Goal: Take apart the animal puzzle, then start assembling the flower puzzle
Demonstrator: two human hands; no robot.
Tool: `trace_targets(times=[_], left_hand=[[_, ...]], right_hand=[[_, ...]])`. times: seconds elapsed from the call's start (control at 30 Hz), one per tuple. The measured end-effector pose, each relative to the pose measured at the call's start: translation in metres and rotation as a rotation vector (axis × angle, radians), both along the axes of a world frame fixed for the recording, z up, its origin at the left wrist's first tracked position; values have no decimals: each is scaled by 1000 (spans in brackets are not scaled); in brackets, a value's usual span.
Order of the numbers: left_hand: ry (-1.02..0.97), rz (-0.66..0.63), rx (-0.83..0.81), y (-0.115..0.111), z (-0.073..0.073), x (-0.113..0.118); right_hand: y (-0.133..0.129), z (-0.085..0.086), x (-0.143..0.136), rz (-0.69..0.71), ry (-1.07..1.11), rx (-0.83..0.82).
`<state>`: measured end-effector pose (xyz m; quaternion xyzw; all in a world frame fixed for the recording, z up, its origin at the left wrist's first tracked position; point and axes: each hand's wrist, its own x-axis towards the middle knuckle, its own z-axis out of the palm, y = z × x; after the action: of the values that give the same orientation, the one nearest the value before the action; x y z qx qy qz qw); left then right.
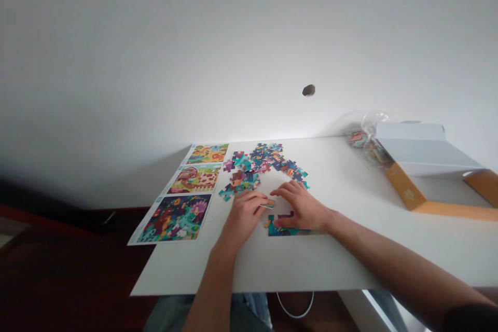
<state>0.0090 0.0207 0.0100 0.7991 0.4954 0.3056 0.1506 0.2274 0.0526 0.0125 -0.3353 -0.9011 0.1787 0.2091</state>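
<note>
Between the fingertips of my left hand (248, 209) is a small puzzle piece (268, 204), held just above the white table. My right hand (305, 206) rests over a joined strip of puzzle (286, 232), its thumb and fingers apart and curved around a gap. The hand hides part of that strip, which is mostly teal and dark blue. Beyond both hands lies a loose heap of puzzle pieces (243, 179) in teal, purple, orange and navy.
A sheet with three printed pictures (193, 180) lies at the table's left edge, overhanging it slightly. At the right stands an open orange and white box (439, 206). Behind it is a clear plastic bag (373, 148) with more pieces. A wall (249, 62) borders the table's back.
</note>
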Motion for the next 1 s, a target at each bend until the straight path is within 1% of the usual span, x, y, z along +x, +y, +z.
trace_targets(times=[0.13, 0.27, 0.37, 0.5, 0.73, 0.9, 1.0], left_hand=[[7, 10, -114, -10, 10, -22], [91, -56, -223, -24, 16, -32], [96, -58, -268, -27, 17, -31], [58, -44, -309, -24, 16, -28], [34, 9, -327, -22, 16, -25], [63, 98, -328, -22, 12, -23], [68, 122, -343, -22, 12, -23]], right_hand=[[-1, 1, 2, 8, -58, -6], [1, -1, 2, 5, -68, -2], [1, -1, 2, 7, -70, 3], [1, -1, 2, 5, -71, 2], [2, -1, 2, 5, -74, 6], [1, 0, 1, 3, -83, 7], [2, 1, 1, 6, -80, 2]])
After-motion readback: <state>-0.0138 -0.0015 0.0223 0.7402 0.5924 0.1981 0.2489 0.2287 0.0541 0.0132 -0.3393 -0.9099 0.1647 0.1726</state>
